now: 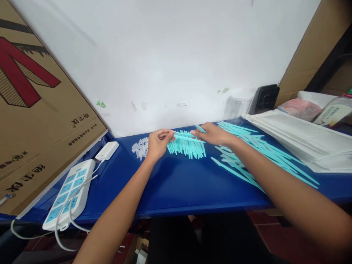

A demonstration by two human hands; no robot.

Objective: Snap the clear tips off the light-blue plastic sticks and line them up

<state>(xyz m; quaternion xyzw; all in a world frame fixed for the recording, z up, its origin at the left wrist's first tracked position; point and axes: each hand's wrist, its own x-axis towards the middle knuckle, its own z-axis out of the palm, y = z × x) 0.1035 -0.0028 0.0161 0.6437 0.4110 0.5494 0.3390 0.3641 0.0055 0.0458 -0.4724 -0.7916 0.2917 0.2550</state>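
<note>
My left hand is closed, pinching one end of a slim turquoise plastic stick between thumb and fingertips. The fingers of my right hand are closed at the stick's other end, and a second turquoise piece sticks out above them. Just below, a row of short turquoise sticks lies side by side on the blue table. Small translucent plastic pieces are heaped beside my left hand. Longer turquoise sticks lie spread out to the right, partly hidden by my right forearm.
A white power strip with cables and a white adapter lie on the left, beside a large cardboard box. White packaging sheets, a clear container and a black device stand at the right. A white wall borders the back.
</note>
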